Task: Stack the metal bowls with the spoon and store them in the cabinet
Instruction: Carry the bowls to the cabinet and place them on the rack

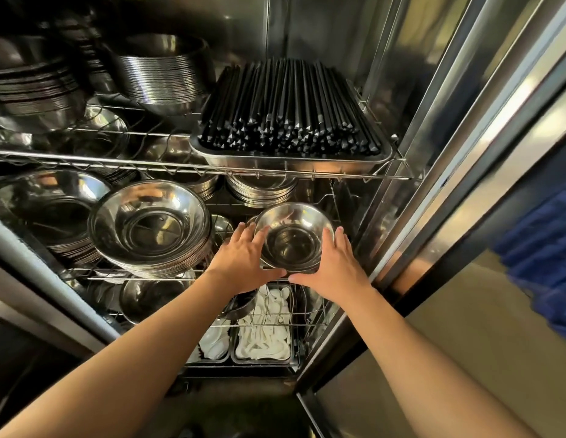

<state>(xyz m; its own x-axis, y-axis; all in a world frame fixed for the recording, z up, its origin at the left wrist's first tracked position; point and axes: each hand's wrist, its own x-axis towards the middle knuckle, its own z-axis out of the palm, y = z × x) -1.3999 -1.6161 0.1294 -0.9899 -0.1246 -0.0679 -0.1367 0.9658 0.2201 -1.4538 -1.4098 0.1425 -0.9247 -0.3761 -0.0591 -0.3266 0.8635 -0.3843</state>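
Bowls [292,240], shiny nested steel, gripped both sides

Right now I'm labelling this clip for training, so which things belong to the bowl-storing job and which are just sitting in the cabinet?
Part of the job:
- small stack of metal bowls, held at its sides
- left hand
- right hand
- middle wire shelf

Just sitting there:
- tray of black chopsticks
- large bowl stack
- white spoons in lower trays
- upper bowl stacks
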